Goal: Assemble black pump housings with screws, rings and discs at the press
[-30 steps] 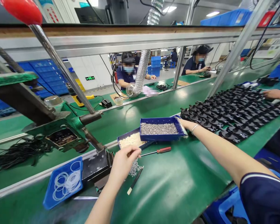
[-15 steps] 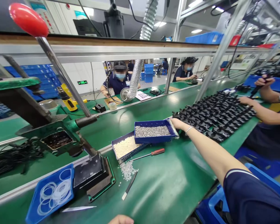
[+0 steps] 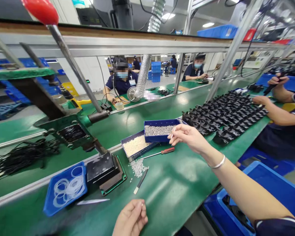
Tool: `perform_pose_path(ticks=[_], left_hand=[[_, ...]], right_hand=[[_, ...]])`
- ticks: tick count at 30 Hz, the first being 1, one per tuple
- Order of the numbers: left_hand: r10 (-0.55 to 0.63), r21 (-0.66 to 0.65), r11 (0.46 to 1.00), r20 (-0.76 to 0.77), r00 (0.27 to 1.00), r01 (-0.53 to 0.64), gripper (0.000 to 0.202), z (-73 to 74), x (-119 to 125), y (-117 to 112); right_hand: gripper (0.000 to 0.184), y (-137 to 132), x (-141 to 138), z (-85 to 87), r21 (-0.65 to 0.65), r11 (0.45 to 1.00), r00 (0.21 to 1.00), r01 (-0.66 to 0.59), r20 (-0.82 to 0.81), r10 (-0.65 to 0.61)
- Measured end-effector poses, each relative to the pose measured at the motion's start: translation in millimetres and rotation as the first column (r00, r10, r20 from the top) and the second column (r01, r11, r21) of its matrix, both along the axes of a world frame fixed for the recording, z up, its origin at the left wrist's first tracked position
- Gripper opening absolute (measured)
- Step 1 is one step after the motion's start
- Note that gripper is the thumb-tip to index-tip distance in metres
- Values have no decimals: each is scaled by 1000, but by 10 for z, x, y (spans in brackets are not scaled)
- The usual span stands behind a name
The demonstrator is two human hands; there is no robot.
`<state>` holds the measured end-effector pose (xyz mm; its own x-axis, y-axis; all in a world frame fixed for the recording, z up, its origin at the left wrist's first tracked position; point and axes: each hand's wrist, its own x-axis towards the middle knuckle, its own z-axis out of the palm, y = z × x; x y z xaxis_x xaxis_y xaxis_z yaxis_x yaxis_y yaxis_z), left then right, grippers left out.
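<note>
My right hand (image 3: pixel 186 137) hovers at the front right of a dark blue tray (image 3: pixel 157 139) of small metal pieces. Its thumb and finger pinch a small pale pin (image 3: pixel 173 130). My left hand (image 3: pixel 131 216) is low over the front of the green table, fingertips pressed together. A tiny pale spot shows between them, too small to name. Beyond it lie tweezers (image 3: pixel 141 181) and a scatter of small clear rings (image 3: pixel 137 167). A red-handled screwdriver (image 3: pixel 167 150) rests below the trays. The metal-piece tray overlaps a second tray of cream-coloured pieces (image 3: pixel 135 146).
On the left stands a green hand press (image 3: pixel 73 131) with a red-knobbed lever. A blue tray (image 3: pixel 48 205) of clear loops and a pointed pale tool (image 3: pixel 93 201) lie nearby. Rows of black parts (image 3: pixel 223 113) cover the right side, where a co-worker's hands (image 3: pixel 260 100) are busy.
My right hand has come off the right edge of the metal-piece tray and moved left toward me, now pinching a pin. My left hand has risen farther into view. The camera view has shifted slightly.
</note>
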<state>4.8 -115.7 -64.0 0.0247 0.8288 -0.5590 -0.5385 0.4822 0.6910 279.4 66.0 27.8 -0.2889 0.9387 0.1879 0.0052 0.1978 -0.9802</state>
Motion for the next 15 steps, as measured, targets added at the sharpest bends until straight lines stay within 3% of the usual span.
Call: perform_pose_path(ticks=[4, 8, 11, 15], left_hand=[[51, -10, 999, 148, 988, -50, 34, 131, -50, -37], [137, 3, 990, 161, 978, -139, 36, 134, -154, -111], [173, 96, 979, 58, 983, -178, 35, 118, -234, -181], [219, 298, 943, -228, 949, -146, 25, 117, -336, -264]], right_hand=[[26, -412, -516, -117, -124, 972, 974, -200, -136, 183], [25, -634, -899, -281, -231, 904, 923, -360, -232, 308], [24, -807, -1102, -398, -256, 860, 897, -441, -174, 407], [24, -1031, -1264, -541, -250, 851, 877, -462, 17, 481]])
